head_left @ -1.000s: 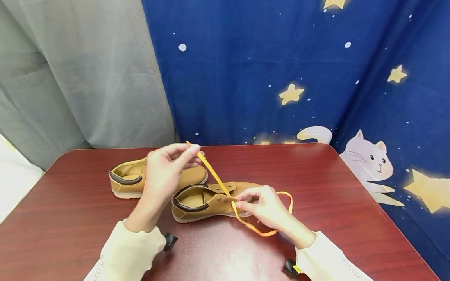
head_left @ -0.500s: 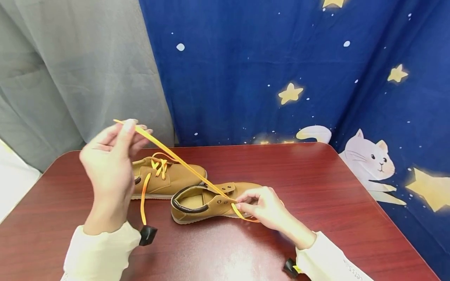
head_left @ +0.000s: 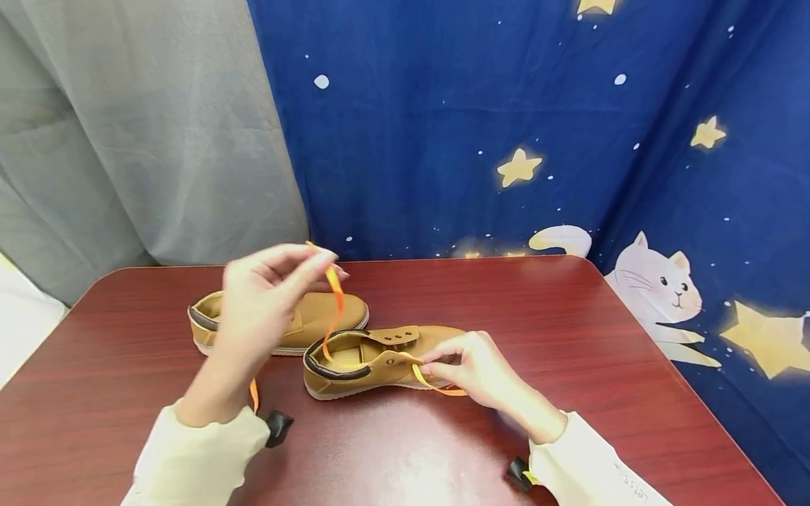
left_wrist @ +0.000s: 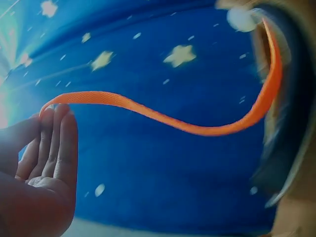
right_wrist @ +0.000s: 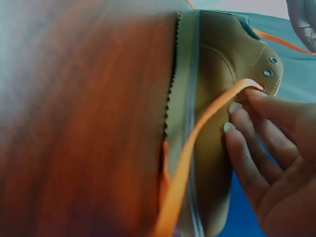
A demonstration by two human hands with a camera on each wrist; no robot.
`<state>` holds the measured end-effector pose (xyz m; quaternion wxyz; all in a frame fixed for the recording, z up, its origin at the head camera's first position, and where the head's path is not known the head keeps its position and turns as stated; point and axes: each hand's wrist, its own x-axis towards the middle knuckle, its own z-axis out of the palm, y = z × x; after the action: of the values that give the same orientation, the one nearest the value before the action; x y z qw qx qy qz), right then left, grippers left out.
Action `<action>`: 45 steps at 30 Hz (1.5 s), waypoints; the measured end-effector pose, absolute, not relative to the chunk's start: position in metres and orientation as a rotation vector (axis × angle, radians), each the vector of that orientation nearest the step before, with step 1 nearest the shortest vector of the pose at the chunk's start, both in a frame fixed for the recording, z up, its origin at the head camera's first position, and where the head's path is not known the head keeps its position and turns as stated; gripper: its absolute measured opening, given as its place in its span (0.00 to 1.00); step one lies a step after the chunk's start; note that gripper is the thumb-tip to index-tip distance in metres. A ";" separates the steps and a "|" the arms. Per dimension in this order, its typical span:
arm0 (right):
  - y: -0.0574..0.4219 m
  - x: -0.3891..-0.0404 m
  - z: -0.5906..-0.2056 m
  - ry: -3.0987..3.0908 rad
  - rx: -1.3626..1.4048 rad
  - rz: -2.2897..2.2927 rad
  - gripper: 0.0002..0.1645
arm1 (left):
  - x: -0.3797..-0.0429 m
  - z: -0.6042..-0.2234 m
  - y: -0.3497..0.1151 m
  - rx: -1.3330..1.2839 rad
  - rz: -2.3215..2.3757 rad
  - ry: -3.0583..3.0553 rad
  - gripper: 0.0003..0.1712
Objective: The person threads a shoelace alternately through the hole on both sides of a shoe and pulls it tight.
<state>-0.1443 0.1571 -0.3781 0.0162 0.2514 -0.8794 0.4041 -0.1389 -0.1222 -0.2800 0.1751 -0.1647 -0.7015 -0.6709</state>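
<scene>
Behind the reddish surface [head_left: 538,302] hang a gray curtain [head_left: 171,133] — and a blue curtain [head_left: 405,140] with stars [head_left: 519,168] and a cat [head_left: 658,277].

cream sleeves [head_left: 199,457], grey lettering [head_left: 633,485] on the right one; black blocks [head_left: 278,428] by both cuffs [head_left: 218,427], yellow patch [head_left: 533,478] at the right.

Reddish table [head_left: 531,302] (glossy) bearing near shoe [head_left: 380,372], far shoe [head_left: 332,314].

Here's the tan low-cut shoe [head_left: 380,376], upright, toe rightward, two near-side eyelets [right_wrist: 267,73] bare, its flap pinched by the right hand [head_left: 476,369]. And the flat orange shoelace [head_left: 338,303] trails from the next eyelet, another stretch curving slackly from the collar to the left hand's [head_left: 268,284] fingertips!
</scene>
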 end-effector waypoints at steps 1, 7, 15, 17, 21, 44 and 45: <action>0.158 -0.146 -0.377 -2.740 0.827 1.231 0.05 | -0.140 -0.284 -0.117 -0.478 -1.842 -2.075 0.11; 0.169 -0.162 -0.354 -2.833 1.216 1.028 0.10 | -0.152 -0.315 -0.082 -0.569 -1.705 -2.488 0.08; 0.152 -0.180 -0.354 -2.767 0.975 1.090 0.16 | -0.152 -0.349 -0.055 -0.666 -1.578 -2.652 0.07; 0.150 -0.183 -0.363 -2.741 0.992 1.071 0.19 | -0.152 -0.353 -0.054 -0.647 -1.562 -2.664 0.06; 0.149 -0.190 -0.380 -2.682 1.081 1.043 0.17 | -0.150 -0.356 -0.052 -0.606 -1.550 -2.671 0.06; 0.143 -0.209 -0.387 -2.809 0.721 1.647 0.12 | -0.159 -0.369 -0.047 -0.269 -1.460 -2.785 0.06; 0.143 -0.209 -0.387 -2.809 0.718 1.664 0.12 | -0.160 -0.370 -0.047 -0.257 -1.439 -2.786 0.06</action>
<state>-0.2091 0.1433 -0.3872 -0.1006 0.2136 -0.8360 0.4953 -0.1603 -0.0466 -0.3704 -0.0023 -0.0818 -0.8856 -0.4572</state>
